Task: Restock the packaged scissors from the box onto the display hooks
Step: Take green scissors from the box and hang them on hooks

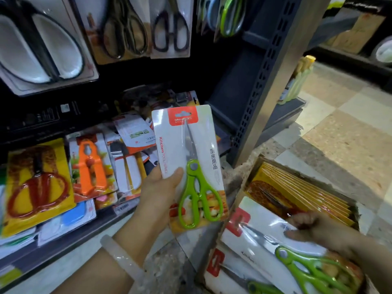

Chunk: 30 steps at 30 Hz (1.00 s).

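While my left hand (158,188) holds one pack of green scissors (189,166) upright in front of the shelf (70,236), its thumb and fingers pinch the card's left edge. My right hand (318,230) is near the box (305,211) on the right, fingers curled on the top pack (275,249) lying in it. More scissors hang on the far wall (169,26).

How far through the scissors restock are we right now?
Early, by the look of it. In hand: the left hand holds one green scissors pack upright, not yet on a hook. The right hand rests on another pack in the box. Left: more green packs and the yellow packs remain boxed.
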Each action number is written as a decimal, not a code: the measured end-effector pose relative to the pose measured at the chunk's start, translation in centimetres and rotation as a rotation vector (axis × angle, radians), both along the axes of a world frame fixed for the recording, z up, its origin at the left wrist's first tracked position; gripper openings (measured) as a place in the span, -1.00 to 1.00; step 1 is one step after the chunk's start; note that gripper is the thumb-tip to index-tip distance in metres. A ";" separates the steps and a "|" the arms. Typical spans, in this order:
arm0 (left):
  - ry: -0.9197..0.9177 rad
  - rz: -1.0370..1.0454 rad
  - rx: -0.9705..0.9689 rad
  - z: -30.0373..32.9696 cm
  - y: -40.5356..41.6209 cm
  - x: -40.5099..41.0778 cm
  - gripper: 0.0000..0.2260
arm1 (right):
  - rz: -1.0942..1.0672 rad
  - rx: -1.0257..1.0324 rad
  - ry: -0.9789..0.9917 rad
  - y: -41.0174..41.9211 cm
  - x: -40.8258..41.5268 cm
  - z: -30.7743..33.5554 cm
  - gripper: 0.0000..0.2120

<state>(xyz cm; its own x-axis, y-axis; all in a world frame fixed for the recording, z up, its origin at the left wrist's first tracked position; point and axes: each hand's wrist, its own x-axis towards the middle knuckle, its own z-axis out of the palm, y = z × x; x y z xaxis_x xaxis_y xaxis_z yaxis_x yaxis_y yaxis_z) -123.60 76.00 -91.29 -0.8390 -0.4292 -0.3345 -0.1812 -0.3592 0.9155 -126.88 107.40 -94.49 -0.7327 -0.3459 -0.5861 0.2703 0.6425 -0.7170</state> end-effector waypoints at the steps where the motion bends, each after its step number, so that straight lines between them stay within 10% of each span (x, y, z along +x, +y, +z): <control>1: 0.012 0.010 0.001 0.3 -0.4 -0.2 -0.85 | -0.007 -0.070 -0.028 -0.1 -0.9 1.5 -0.91; 7: 0.101 0.057 -0.032 3.1 -2.6 -1.2 -0.85 | -0.140 -0.378 0.064 -4.2 -6.3 6.8 -0.18; 13: 0.217 0.169 -0.102 7.0 -6.6 -1.1 -0.85 | -0.232 -0.619 0.166 -13.1 -9.0 11.0 -0.82; 30: 0.309 0.313 -0.237 13.1 -13.1 -0.9 -0.85 | -0.043 -1.037 0.311 -27.9 -11.4 19.5 -0.86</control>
